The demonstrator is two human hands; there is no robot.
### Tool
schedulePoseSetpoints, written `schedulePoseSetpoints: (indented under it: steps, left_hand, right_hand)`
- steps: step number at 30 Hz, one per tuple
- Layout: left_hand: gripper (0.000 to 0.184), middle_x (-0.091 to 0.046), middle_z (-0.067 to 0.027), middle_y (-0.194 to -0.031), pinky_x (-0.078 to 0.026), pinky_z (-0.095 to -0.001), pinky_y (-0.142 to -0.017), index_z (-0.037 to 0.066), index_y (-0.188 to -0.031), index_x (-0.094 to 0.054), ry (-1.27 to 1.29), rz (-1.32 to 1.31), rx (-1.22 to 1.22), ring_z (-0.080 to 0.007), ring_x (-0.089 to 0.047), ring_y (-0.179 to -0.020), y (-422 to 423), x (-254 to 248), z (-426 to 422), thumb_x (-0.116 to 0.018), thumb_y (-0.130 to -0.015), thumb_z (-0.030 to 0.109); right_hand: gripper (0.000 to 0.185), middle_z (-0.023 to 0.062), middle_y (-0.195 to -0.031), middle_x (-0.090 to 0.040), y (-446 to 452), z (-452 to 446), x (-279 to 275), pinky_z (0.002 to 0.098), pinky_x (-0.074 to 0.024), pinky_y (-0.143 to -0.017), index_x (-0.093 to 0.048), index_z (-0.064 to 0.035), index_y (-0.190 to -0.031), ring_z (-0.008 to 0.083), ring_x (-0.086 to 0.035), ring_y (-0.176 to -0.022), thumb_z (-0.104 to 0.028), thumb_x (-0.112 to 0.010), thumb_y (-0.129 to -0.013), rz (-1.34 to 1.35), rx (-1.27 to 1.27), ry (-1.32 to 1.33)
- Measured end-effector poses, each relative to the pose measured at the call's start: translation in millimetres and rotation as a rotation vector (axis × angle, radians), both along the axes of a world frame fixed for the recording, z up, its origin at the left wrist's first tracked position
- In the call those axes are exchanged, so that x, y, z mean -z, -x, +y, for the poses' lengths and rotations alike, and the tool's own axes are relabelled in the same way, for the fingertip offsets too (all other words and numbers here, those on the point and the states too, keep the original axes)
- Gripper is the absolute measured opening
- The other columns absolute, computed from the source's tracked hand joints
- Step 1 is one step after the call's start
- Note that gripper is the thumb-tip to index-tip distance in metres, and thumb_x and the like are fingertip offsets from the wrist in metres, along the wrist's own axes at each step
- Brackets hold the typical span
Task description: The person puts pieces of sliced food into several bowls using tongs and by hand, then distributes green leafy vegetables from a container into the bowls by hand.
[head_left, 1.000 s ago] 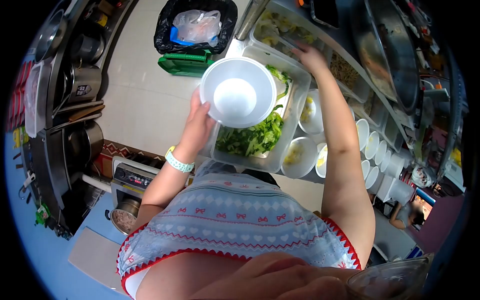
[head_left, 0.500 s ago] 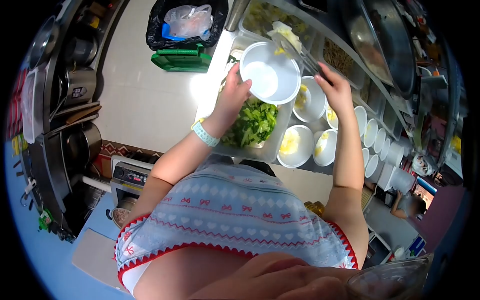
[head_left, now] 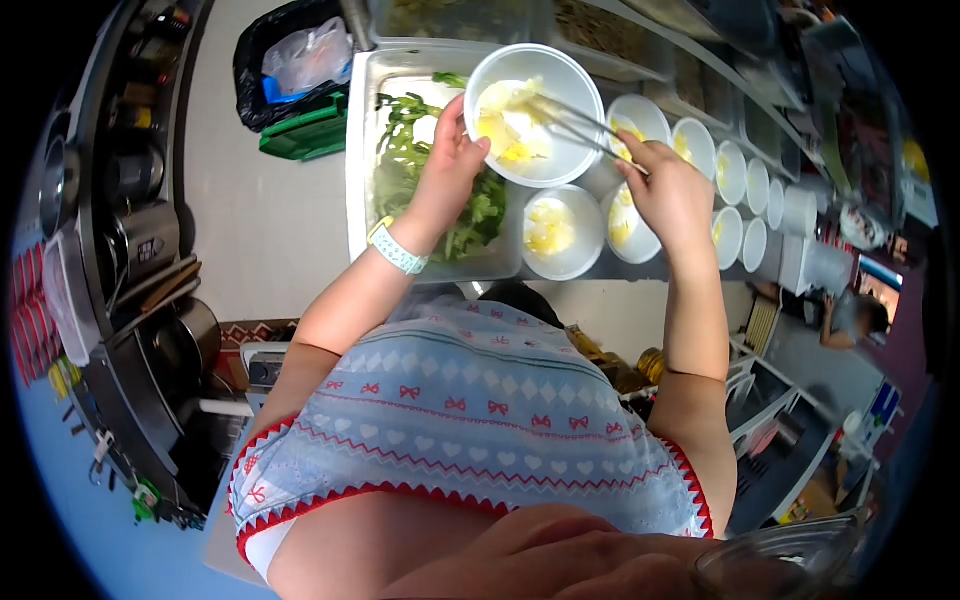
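My left hand (head_left: pixel 450 168) grips the left side of a white bowl (head_left: pixel 576 88), thumb over the rim. Pale yellow-white leafy pieces, which look like cabbage (head_left: pixel 512 138), lie inside it. My right hand (head_left: pixel 672 198) is closed round metal tongs (head_left: pixel 578 128), whose tips reach into the bowl at the pieces. The bowl is held above the counter, beside a tray (head_left: pixel 362 130) of chopped leafy greens (head_left: pixel 475 222). Just below it stands another white bowl (head_left: pixel 535 262) with similar yellow pieces, and a further bowl (head_left: pixel 650 240) is under my right wrist.
Several more white bowls (head_left: pixel 731 172) stand in rows to the right. Food containers (head_left: pixel 450 18) line the back of the counter. A black-lined bin (head_left: pixel 262 60) with a green lid (head_left: pixel 305 132) is on the floor at left. Another person (head_left: pixel 858 318) is far right.
The tongs have come down from above the back container into the held bowl, and the pieces are now inside it. My view has shifted, so the counter appears higher in the frame.
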State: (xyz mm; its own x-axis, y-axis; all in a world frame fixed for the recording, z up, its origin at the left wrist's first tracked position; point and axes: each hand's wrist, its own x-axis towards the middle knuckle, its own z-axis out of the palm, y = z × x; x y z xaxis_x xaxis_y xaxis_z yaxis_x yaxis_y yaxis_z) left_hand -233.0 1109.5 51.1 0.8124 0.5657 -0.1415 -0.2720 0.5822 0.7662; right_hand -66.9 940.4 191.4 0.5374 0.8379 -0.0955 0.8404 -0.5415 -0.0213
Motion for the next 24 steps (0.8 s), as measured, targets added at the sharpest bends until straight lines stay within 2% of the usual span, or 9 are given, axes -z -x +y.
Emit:
schedulePoseSetpoints:
  steps: [1,2,5,6,9,10,17,19,24]
  left_hand:
    - [0.061,-0.041,-0.0124,-0.142,-0.041,-0.036,-0.104,0.01,-0.151,-0.018,0.018,-0.003,0.007,-0.0199,-0.044,-0.128,-6,-1,-11,-0.044,-0.097,0.004]
    - [0.059,-0.039,-0.0097,-0.143,-0.041,-0.0401,-0.105,0.017,-0.151,-0.02,-0.009,0.03,0.038,-0.021,-0.044,-0.13,-9,-3,-22,-0.043,-0.097,0.007]
    - [0.06,-0.039,-0.0091,-0.143,-0.039,-0.041,-0.107,0.018,-0.151,-0.02,-0.026,0.058,0.085,-0.0216,-0.042,-0.131,-33,7,-45,-0.044,-0.097,0.009]
    - [0.06,-0.037,-0.0088,-0.144,-0.039,-0.0421,-0.108,0.018,-0.152,-0.02,-0.029,0.074,0.087,-0.0221,-0.042,-0.131,-35,11,-48,-0.044,-0.097,0.011]
    - [0.061,-0.036,-0.0086,-0.145,-0.039,-0.0429,-0.107,0.018,-0.152,-0.02,-0.018,0.083,0.094,-0.0223,-0.043,-0.129,-50,21,-58,-0.044,-0.097,0.01]
    - [0.061,-0.036,-0.0109,-0.144,-0.041,-0.0382,-0.103,0.016,-0.151,-0.019,-0.009,0.084,0.092,-0.0206,-0.044,-0.124,-55,23,-61,-0.045,-0.097,0.008]
    - [0.064,-0.035,-0.0119,-0.144,-0.041,-0.0388,-0.103,0.015,-0.152,-0.018,-0.066,0.097,0.178,-0.0222,-0.043,-0.126,-72,22,-74,-0.048,-0.096,0.01]
    - [0.064,-0.028,-0.0089,-0.149,-0.04,-0.0446,-0.104,0.016,-0.153,-0.017,-0.069,0.135,0.226,-0.0246,-0.039,-0.131,-111,11,-122,-0.046,-0.095,0.01]
    - [0.061,-0.032,-0.0098,-0.148,-0.041,-0.0472,-0.105,0.015,-0.151,-0.019,-0.027,0.113,0.378,-0.027,-0.039,-0.134,-139,-24,-308,-0.043,-0.095,0.014]
  right_hand:
    - [0.031,0.0045,-0.094,-0.07,-4,-15,-2,0.0357,-0.0517,-0.067,-0.069,-0.0228,-0.118,0.0267,-0.066,-0.077,-0.032,-0.065,-0.088,0.052,0.05,-0.058]
    - [0.03,0.0044,-0.093,-0.07,-6,-30,-3,0.0366,-0.0514,-0.066,-0.07,-0.0232,-0.117,0.0269,-0.066,-0.077,-0.032,-0.065,-0.088,0.104,0.096,-0.118]
    - [0.03,0.0045,-0.09,-0.069,-23,-63,18,0.0371,-0.0511,-0.065,-0.07,-0.0232,-0.117,0.0264,-0.066,-0.075,-0.032,-0.064,-0.089,0.2,0.027,-0.135]
    - [0.032,0.0038,-0.09,-0.07,-26,-67,18,0.036,-0.0511,-0.067,-0.069,-0.0228,-0.119,0.0251,-0.066,-0.076,-0.032,-0.064,-0.089,0.146,0.06,-0.031]
    - [0.033,0.0037,-0.091,-0.07,-48,-82,23,0.0347,-0.0509,-0.068,-0.068,-0.0226,-0.12,0.0238,-0.066,-0.076,-0.033,-0.065,-0.089,0.294,0.148,-0.125]
    - [0.036,0.0037,-0.093,-0.069,-53,-90,23,0.0343,-0.0507,-0.068,-0.068,-0.0214,-0.121,0.0233,-0.065,-0.075,-0.034,-0.066,-0.088,0.357,0.184,-0.133]
    - [0.037,0.0033,-0.091,-0.068,-62,-105,38,0.0359,-0.0512,-0.068,-0.067,-0.0209,-0.122,0.0258,-0.066,-0.078,-0.033,-0.065,-0.087,0.134,0.139,-0.107]
    - [0.035,0.0028,-0.088,-0.067,-93,-151,41,0.0378,-0.0515,-0.068,-0.068,-0.0215,-0.12,0.0271,-0.065,-0.078,-0.034,-0.064,-0.088,0.104,0.182,-0.162]
    - [0.028,0.0018,-0.088,-0.068,-81,-368,26,0.0354,-0.0518,-0.065,-0.07,-0.0216,-0.114,0.0254,-0.065,-0.076,-0.03,-0.065,-0.088,-0.017,0.293,-0.249]
